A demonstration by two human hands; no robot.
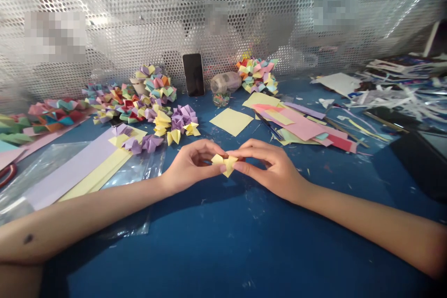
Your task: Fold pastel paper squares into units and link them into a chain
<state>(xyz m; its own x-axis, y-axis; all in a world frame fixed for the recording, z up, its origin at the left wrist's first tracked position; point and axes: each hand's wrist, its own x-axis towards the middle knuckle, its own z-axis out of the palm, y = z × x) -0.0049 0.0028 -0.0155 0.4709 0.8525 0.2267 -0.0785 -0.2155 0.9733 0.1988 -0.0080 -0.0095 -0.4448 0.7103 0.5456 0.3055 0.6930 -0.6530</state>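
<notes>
A small folded yellow paper piece (224, 164) is held between both hands just above the blue table (223, 242). My left hand (191, 164) pinches its left side with thumb and fingers closed. My right hand (270, 163) pinches its right side, fingers curled. A flat yellow paper square (231, 121) lies just beyond the hands. Folded yellow and purple paper pieces (178, 123) sit in a loose pile to the left of it.
Heaps of folded coloured paper units (132, 98) fill the back left, another heap (258, 74) at the back centre. A phone (193, 74) leans on the perforated screen. Coloured sheets (300, 125) lie right, paper strips (80, 167) on plastic left, scraps far right.
</notes>
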